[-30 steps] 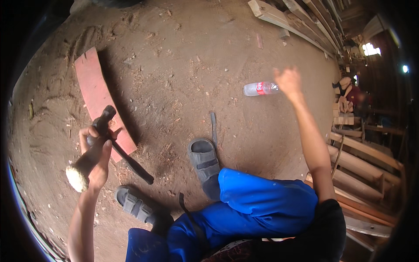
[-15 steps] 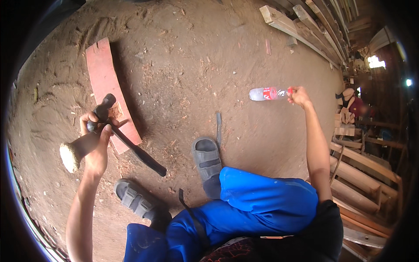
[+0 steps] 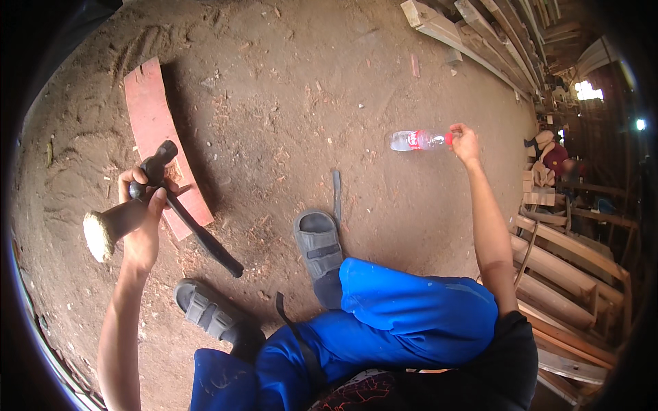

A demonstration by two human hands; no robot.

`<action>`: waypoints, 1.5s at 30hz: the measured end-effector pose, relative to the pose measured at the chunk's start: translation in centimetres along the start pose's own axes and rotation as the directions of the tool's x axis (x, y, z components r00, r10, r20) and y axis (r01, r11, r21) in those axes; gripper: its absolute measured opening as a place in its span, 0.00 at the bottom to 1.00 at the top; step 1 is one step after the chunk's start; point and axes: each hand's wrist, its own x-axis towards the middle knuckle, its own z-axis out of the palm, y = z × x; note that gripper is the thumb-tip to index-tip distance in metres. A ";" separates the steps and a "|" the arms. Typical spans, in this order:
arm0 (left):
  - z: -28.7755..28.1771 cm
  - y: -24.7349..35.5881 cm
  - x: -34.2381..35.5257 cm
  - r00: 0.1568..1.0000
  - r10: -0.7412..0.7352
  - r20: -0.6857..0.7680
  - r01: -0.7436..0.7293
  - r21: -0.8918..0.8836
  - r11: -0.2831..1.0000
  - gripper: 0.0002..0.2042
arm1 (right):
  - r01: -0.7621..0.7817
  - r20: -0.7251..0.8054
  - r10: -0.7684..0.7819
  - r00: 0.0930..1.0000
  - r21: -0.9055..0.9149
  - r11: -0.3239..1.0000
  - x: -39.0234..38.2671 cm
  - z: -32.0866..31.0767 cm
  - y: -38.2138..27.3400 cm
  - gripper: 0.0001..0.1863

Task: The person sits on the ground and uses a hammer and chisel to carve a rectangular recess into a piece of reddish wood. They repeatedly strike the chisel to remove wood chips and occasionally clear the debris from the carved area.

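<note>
My left hand [image 3: 142, 233] is closed around two tools at once. One is a hammer [image 3: 205, 240] with a dark handle slanting down to the right. The other looks like a chisel [image 3: 123, 222], its thick dark handle ending in a pale, frayed butt, its narrow tip pointing right. Beneath them a curved reddish board [image 3: 147, 103] lies on the ground, with a rough, chipped patch partly hidden by the hammer head. At the end of my outstretched right arm, my right hand [image 3: 465, 145] has its fingers at the red cap of a clear plastic bottle [image 3: 428, 141], which lies sideways.
Wood chips litter the dirt floor [image 3: 274, 137]. My sandalled feet [image 3: 319, 240] stand between the board and the bottle, near a dark strip [image 3: 336, 195]. Long timbers [image 3: 445, 31] lie at the far right, with wooden frames [image 3: 555, 267] nearer. Another person [image 3: 552, 154] sits at the right edge.
The whole view has shifted slightly. My right hand has moved a little up and left, still at the bottle's cap. The left hand keeps the hammer and chisel above the board.
</note>
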 end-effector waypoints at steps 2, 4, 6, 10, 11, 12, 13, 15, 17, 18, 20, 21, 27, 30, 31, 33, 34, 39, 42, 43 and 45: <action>0.1 0.4 0.0 1.000 0.000 0.001 0.000 -0.032 0.999 0.13 | -0.066 -0.056 0.062 0.997 -0.075 0.995 -0.2 0.1 0.0 0.13; 0.0 0.0 0.0 1.000 -0.015 -0.016 0.015 -0.013 1.000 0.13 | -0.099 -0.102 0.090 0.991 -0.089 0.991 0.2 0.1 0.6 0.13; -0.2 -0.1 0.0 0.999 -0.019 -0.032 0.020 0.006 1.000 0.12 | -0.099 -0.115 0.087 0.990 -0.097 0.990 0.4 0.4 0.6 0.13; 0.1 -0.1 0.3 0.998 -0.037 -0.054 0.035 -0.029 0.999 0.12 | 0.004 -0.019 -0.009 1.000 -0.267 0.964 0.7 -0.3 0.4 0.15; 0.1 0.1 0.4 0.997 -0.047 -0.064 0.044 -0.044 0.998 0.12 | 0.047 0.029 -0.040 0.999 -0.334 0.942 0.6 -0.4 -0.3 0.15; 0.2 0.1 0.5 0.997 -0.039 -0.067 0.036 -0.038 0.999 0.12 | 0.088 -0.058 -0.121 0.991 -0.407 0.909 0.3 -0.3 -1.0 0.15; 0.5 -0.1 0.6 0.997 -0.031 -0.070 0.029 -0.035 0.999 0.12 | 0.118 -0.137 -0.208 0.968 -0.482 0.868 -0.4 -0.1 -1.5 0.16; 0.2 0.1 0.8 0.998 0.013 -0.059 -0.015 -0.033 0.999 0.12 | 0.286 -0.191 -0.401 0.896 -0.444 0.849 -2.1 1.0 -5.3 0.17; -0.4 0.4 1.0 0.996 -0.018 -0.089 0.011 -0.080 0.997 0.13 | 0.470 -0.048 -0.477 0.878 -0.113 0.876 -5.6 2.7 -12.8 0.18; -0.4 0.1 1.2 0.995 -0.006 -0.095 0.003 -0.029 1.000 0.14 | 0.469 0.105 -0.474 0.874 0.073 0.880 -8.0 3.3 -16.8 0.19; 0.1 -0.4 2.0 0.995 -0.029 -0.092 0.019 -0.101 0.995 0.14 | 0.570 0.324 -0.655 0.683 0.324 0.755 -12.6 5.6 -22.8 0.24; 0.6 0.1 2.4 0.993 -0.061 -0.098 0.052 -0.096 0.994 0.14 | 0.589 0.399 -0.701 0.591 0.379 0.713 -14.7 7.6 -25.1 0.27; 2.5 2.6 6.1 0.984 -0.175 0.024 0.157 0.344 0.926 0.27 | 0.399 0.674 -0.672 0.307 0.550 0.733 -22.1 12.2 -37.1 0.36; 3.0 1.7 7.2 0.970 -0.243 -0.025 0.227 0.457 0.860 0.28 | 0.257 0.706 -0.653 0.274 0.601 0.757 -21.3 14.5 -39.3 0.33; 3.7 1.5 7.7 0.975 -0.219 -0.031 0.210 0.439 0.874 0.27 | 0.207 0.703 -0.623 0.344 0.590 0.780 -20.6 18.0 -37.5 0.31; 3.1 1.8 8.1 0.972 -0.235 -0.017 0.216 0.469 0.856 0.25 | 0.157 0.747 -0.604 0.278 0.585 0.796 -20.1 19.1 -37.8 0.23; 2.7 1.9 8.1 0.970 -0.245 -0.009 0.218 0.484 0.847 0.25 | 0.124 0.750 -0.601 0.278 0.592 0.796 -20.1 19.6 -37.5 0.23; 1.3 2.2 7.6 0.977 -0.199 0.073 0.150 0.426 0.892 0.23 | 0.004 0.751 -0.602 0.271 0.625 0.781 -22.1 19.9 -37.5 0.23; 1.2 3.1 8.0 0.952 -0.266 0.150 0.176 0.444 0.878 0.25 | -0.087 0.757 -0.595 0.271 0.635 0.768 -22.5 20.5 -37.0 0.22; 1.2 3.5 7.8 0.963 -0.225 0.150 0.136 0.450 0.883 0.27 | -0.125 0.763 -0.589 0.265 0.634 0.763 -22.7 20.6 -36.6 0.21; 1.5 5.5 8.0 0.943 -0.261 0.205 0.153 0.432 0.889 0.27 | -0.089 0.735 -0.617 0.282 0.660 0.746 -22.8 21.2 -35.5 0.17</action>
